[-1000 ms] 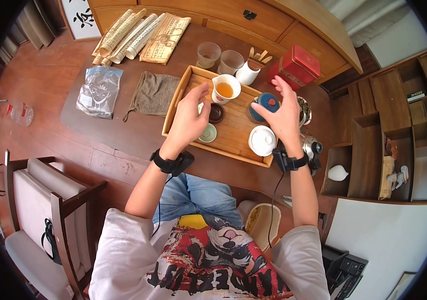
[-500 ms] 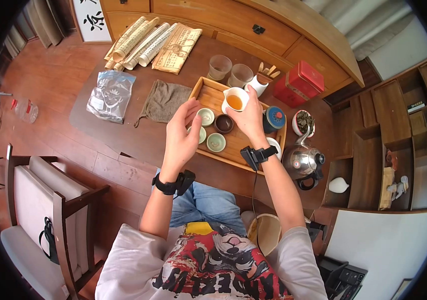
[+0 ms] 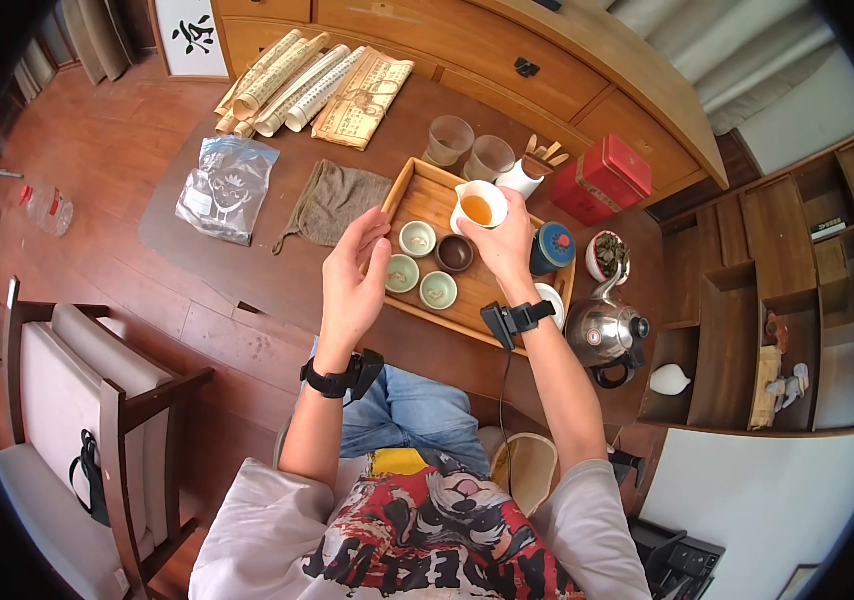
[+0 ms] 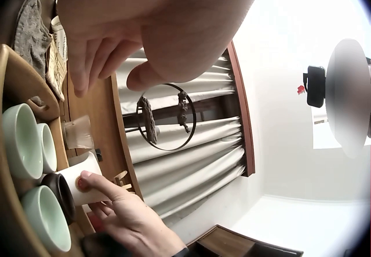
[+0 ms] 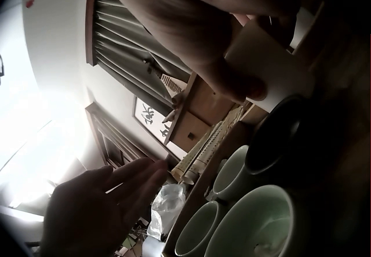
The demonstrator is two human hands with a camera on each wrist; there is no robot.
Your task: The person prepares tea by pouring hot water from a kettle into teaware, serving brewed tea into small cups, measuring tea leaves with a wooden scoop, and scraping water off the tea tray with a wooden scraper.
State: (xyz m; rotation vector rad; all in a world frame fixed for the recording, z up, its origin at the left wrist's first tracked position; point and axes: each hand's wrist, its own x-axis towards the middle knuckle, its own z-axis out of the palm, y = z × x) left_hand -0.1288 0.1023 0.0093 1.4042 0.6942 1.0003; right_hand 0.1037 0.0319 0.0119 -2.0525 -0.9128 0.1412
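My right hand [image 3: 507, 247] grips a white pitcher [image 3: 487, 192] of amber tea, thumb on its near side. The pitcher is over the back half of the wooden tray [image 3: 429, 192], close behind a dark brown cup [image 3: 455, 254]. Three pale green cups [image 3: 417, 239] stand left and in front of the dark one. My left hand [image 3: 352, 285] hovers at the tray's left side, fingers extended and holding nothing. Beside my right hand stands a blue canister [image 3: 552, 247] with a red knob. A white lidded bowl [image 3: 551, 299] is mostly hidden behind my right wrist.
A steel kettle [image 3: 599, 330] and a bowl of dried leaves [image 3: 608, 255] stand right of the tray. Behind it are two glasses [image 3: 449, 138], a white tool holder [image 3: 519, 180] and a red tin [image 3: 602, 182]. A cloth [image 3: 342, 205], plastic bag [image 3: 229, 190] and paper rolls lie left.
My right hand went from open above the canister and lidded bowl to gripping the pitcher. My left hand drew back leftward, uncovering the green cups. The head view also shifted slightly.
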